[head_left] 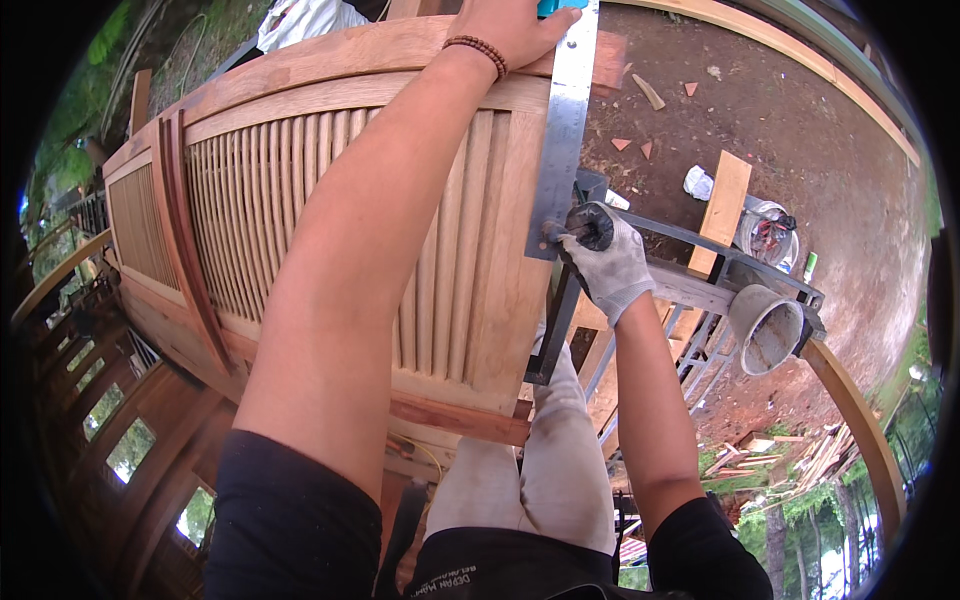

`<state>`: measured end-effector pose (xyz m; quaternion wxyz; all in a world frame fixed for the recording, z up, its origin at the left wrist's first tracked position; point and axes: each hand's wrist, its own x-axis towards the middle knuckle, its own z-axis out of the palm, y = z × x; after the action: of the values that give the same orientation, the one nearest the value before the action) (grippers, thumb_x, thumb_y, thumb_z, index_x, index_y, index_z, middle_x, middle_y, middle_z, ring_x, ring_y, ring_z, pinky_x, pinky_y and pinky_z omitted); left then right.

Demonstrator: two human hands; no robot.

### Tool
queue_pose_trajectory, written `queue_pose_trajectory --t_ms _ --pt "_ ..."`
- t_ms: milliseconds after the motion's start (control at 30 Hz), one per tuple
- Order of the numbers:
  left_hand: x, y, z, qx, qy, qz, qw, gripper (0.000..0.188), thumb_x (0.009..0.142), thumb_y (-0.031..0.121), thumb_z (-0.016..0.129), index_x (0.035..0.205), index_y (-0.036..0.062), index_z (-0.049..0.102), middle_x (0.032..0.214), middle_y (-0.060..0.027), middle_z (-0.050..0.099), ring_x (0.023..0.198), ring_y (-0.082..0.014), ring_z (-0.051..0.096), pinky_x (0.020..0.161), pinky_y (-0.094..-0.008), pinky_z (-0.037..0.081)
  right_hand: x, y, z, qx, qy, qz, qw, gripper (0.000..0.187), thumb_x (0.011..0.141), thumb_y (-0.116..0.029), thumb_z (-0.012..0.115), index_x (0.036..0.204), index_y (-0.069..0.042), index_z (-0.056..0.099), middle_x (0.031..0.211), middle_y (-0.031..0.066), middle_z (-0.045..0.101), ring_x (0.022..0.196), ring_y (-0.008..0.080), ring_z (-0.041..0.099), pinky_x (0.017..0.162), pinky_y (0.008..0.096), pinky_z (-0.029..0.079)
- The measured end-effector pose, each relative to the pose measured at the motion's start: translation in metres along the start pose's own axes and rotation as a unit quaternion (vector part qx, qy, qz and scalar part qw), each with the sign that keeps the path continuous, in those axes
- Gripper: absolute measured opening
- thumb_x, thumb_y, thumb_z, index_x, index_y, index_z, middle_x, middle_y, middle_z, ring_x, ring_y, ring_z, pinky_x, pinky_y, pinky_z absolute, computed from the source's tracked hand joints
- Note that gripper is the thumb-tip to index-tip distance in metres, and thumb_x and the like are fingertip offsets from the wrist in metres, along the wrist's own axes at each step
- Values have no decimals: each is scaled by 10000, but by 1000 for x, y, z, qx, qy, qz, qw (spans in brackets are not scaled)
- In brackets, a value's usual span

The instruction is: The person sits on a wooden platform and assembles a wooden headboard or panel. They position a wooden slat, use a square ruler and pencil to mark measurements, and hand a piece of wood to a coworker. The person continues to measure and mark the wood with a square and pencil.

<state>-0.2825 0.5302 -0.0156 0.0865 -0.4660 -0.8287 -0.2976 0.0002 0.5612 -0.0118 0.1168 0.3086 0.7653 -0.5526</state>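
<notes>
Outdoor work area, bare dirt ground point(655, 110). Louvred wood panel point(512, 240) lying flat, slats lengthwise, reddish strip point(186, 250) across it twd far L. Steel rule point(568, 110) w/ teal handle point(552, 8) on panel's R end. L hand point(505, 32) at top edge of view, thumb out against teal handle; fingers cut off, can't tell grip. R hand point(607, 258), gloved, pinching rule's near end betw. thumb & fingers. R of panel: dark metal frame point(680, 238), grey bucket point(768, 330) by its corner. Offcuts pile point(765, 460) farther R, trees point(815, 540) beyond.
</notes>
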Motion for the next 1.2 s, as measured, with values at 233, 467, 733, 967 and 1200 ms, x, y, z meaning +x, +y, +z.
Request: queue_pose_trajectory --t_ms 233,467,733,967,1200 --pt "0 1 -3 -8 11 -3 1000 252 769 261 715 930 74 661 885 -122 616 898 -341 582 785 -451 488 0 -4 -2 -42 3 -18 999 265 755 -242 758 862 -32 637 815 149 673 786 325 655 721 404 523" --pt "0 -1 -3 -5 22 7 1000 261 765 268 719 922 70 657 890 -120 616 899 -340 580 788 -454 486 1 -5 -1 -83 19 -53 995 181 771 -131 750 858 -19 638 738 85 662 659 166 628 636 306 521" --pt "0 2 -4 -9 12 -3 1000 250 764 266 720 901 73 643 890 -125 609 909 -347 574 779 -465 478 5 5 -1 -42 10 -35 998 217 780 -183 751 866 -15 645 753 109 673 675 208 629 646 335 515" --pt "0 3 -4 -6 15 -10 1000 250 762 262 721 900 70 641 900 -131 618 918 -348 580 789 -461 482 4 -7 -5 -29 -4 -21 999 332 753 -303 763 887 -21 650 784 182 677 789 356 659 712 417 520" --pt "0 3 -4 -10 14 -13 1000 245 755 254 727 888 66 643 907 -135 625 921 -347 584 795 -460 486 5 -10 -4 -56 10 -31 998 236 778 -190 784 877 -15 660 752 77 697 654 155 629 664 307 520"
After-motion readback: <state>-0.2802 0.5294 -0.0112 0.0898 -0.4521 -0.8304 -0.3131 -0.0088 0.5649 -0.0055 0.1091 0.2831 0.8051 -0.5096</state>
